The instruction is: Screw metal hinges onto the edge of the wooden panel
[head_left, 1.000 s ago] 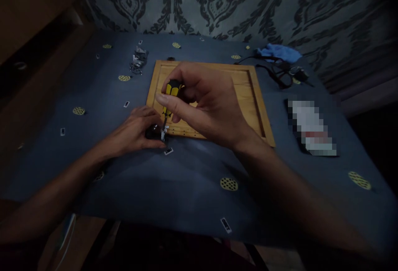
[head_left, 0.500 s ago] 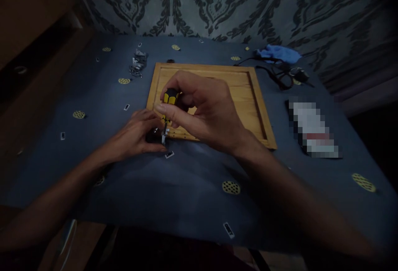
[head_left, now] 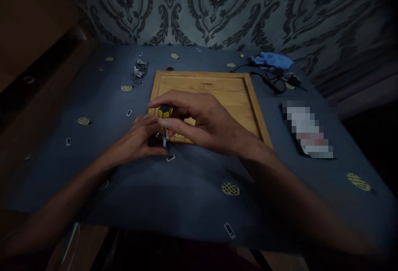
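A wooden panel with a raised rim (head_left: 259, 115) lies on the cloth-covered table. At its near left corner, my left hand (head_left: 137, 140) closes thumb and fingers around a small shiny metal fitting (head_left: 165, 142), which sits against the panel's near edge. The fitting's exact shape is partly hidden by the fingers. In my right hand (head_left: 205, 123) is a short screwdriver (head_left: 165, 112) with a yellow and black handle, held upright between thumb and fingers. Its lower end meets the fitting, though the tip itself is hard to make out.
Several small metal parts (head_left: 139, 72) lie in a pile at the back left. Toward the back right are a blue cloth (head_left: 272, 60) and dark glasses (head_left: 273, 83). A blurred-out flat object (head_left: 307, 130) lies on the right. A patterned wall (head_left: 217, 9) borders the table's far side.
My right hand has come lower with the screwdriver, and its index finger has stretched out past the handle. The left hand stays at the fitting. The whole view has shifted slightly.
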`<state>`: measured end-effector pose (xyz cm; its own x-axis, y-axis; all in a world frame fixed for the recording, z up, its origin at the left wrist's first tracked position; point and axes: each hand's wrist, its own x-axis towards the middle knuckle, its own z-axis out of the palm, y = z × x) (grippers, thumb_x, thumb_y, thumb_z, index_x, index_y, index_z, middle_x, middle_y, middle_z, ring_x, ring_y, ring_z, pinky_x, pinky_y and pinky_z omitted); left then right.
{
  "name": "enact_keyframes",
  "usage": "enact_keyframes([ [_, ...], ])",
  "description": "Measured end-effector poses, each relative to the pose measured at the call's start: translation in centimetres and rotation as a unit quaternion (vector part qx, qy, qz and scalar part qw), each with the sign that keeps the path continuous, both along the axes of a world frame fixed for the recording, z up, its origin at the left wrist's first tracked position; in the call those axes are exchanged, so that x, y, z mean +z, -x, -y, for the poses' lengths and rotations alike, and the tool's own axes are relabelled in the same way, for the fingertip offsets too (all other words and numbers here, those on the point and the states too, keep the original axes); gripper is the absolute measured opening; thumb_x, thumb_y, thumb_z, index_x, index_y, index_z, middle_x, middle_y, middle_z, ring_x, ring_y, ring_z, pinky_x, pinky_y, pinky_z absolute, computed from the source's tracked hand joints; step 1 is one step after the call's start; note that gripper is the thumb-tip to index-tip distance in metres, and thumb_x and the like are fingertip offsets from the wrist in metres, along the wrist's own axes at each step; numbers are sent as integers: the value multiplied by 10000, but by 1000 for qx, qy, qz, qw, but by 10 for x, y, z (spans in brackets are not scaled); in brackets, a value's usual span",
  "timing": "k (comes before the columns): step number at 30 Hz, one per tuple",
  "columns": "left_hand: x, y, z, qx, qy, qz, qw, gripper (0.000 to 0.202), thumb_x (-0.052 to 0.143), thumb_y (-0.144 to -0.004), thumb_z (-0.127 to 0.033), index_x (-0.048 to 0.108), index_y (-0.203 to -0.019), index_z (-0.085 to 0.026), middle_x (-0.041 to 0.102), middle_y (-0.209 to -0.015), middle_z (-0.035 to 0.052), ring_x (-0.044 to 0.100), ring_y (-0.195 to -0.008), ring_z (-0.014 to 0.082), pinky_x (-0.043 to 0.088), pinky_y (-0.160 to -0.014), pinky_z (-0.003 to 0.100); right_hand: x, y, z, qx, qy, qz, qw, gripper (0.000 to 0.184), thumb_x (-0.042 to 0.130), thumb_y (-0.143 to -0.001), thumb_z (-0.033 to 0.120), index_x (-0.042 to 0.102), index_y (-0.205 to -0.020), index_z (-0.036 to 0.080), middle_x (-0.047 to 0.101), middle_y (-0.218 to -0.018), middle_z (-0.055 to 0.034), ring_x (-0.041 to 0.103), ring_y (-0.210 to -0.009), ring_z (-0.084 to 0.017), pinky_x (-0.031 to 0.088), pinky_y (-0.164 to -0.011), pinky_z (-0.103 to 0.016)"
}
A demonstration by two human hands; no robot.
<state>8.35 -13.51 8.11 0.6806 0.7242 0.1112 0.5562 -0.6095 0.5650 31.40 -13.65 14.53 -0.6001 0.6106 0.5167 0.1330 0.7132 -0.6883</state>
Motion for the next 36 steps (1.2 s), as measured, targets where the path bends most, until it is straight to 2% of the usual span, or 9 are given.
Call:
enact_keyframes([
  [4, -4, 1, -1, 4, 7, 12, 1000, 460, 748, -903, -625, 712, -1128, -226, 688, -1197, 83, 627, -1154, 323, 501, -1021, 496, -2, 4, 2, -16, 2, -11, 1000, 101, 662, -1017, 259, 689, -1065, 175, 726, -947, -5, 629, -725, -102, 488, -659, -242],
  [8, -5, 4, -1, 22, 18, 11, 1000, 510, 755, -892, -623, 677, -1191, -218, 668, -1285, 105, 615, -1223, 342, 502, -1051, 516, -4, 9, 5, -37, 36, -32, 998, 129, 707, -976, 277, 611, -924, 208, 643, -762, 41, 610, -682, -122, 477, -625, -249],
  [12, 3, 2, -2, 16, 37, -7, 999, 504, 775, -884, -592, 681, -1212, -221, 668, -1290, 110, 613, -1237, 351, 496, -1062, 546, 1, 3, 5, -11, 18, -2, 1000, 73, 678, -994, 261, 633, -1027, 214, 709, -929, 5, 671, -812, -140, 523, -686, -255],
  [14, 7, 0, -2, 7, 36, -12, 999, 460, 767, -896, -581, 702, -1189, -233, 680, -1242, 98, 617, -1216, 348, 498, -1055, 553, 5, -2, 5, 8, 5, 23, 1000, 141, 636, -1020, 241, 659, -1157, 218, 737, -1035, -11, 696, -889, -144, 537, -723, -258],
  [16, 9, 0, -2, 0, 30, -15, 999, 424, 749, -911, -588, 720, -1143, -234, 681, -1215, 88, 617, -1200, 350, 498, -1058, 561, 8, -5, 4, 13, -3, 38, 999, 183, 612, -1035, 232, 677, -1206, 223, 759, -1076, -16, 708, -917, -147, 542, -745, -262],
  [20, 4, 2, -1, -3, 24, -14, 1000, 470, 721, -932, -612, 700, -1197, -225, 656, -1326, 101, 596, -1264, 361, 477, -1115, 588, 6, -1, 5, -7, -12, 32, 999, 100, 632, -1044, 292, 696, -1048, 217, 761, -964, -13, 696, -858, -150, 530, -726, -268],
  [25, 2, 4, 0, 11, 26, -19, 999, 581, 722, -929, -619, 631, -1313, -192, 663, -1319, 128, 604, -1252, 358, 487, -1101, 581, -6, 13, 6, -57, -69, 3, 996, 274, 587, -1071, 437, 618, -904, 222, 665, -827, -2, 635, -736, -153, 523, -711, -305],
  [31, 9, 1, -2, -5, 25, -29, 999, 427, 746, -905, -609, 715, -1076, -219, 684, -1285, 108, 610, -1242, 356, 497, -1065, 537, -11, 17, 7, -163, -95, -72, 979, 243, 651, -1035, 415, 566, -874, 254, 641, -771, 25, 666, -730, -170, 572, -746, -337],
  [36, 8, 2, -3, -3, 11, -40, 999, 425, 751, -896, -621, 739, -1043, -223, 718, -1127, 81, 639, -1144, 333, 482, -1059, 529, -11, 13, 1, -169, -108, -68, 977, 250, 689, -976, 391, 530, -809, 294, 590, -672, 47, 645, -663, -152, 549, -674, -305],
])
